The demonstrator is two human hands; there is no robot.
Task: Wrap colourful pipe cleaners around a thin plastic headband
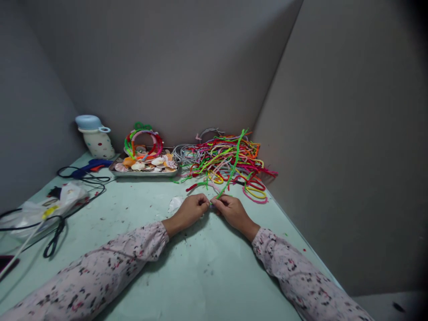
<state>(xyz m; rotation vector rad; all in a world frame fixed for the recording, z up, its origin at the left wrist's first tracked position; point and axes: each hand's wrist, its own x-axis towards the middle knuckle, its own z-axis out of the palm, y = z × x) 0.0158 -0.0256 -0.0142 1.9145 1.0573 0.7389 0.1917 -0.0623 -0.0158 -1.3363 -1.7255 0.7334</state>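
My left hand (191,209) and my right hand (231,210) rest on the pale green table (200,276), fingertips meeting. Both pinch the lower end of a green pipe cleaner (234,165), which rises up and away over the pile. Something small and pale sits between the fingers, too small to name. Behind the hands lies a tangled heap of coloured pipe cleaners (230,162). A white shell-like piece (175,203) lies just left of my left hand.
A metal tray (143,173) with shells and wrapped hoops stands at the back. A blue glue gun (92,167) with black cord, a spotted bottle (96,138), a plastic bag (40,209) and scissors (55,238) are at left. Grey walls close in behind and right.
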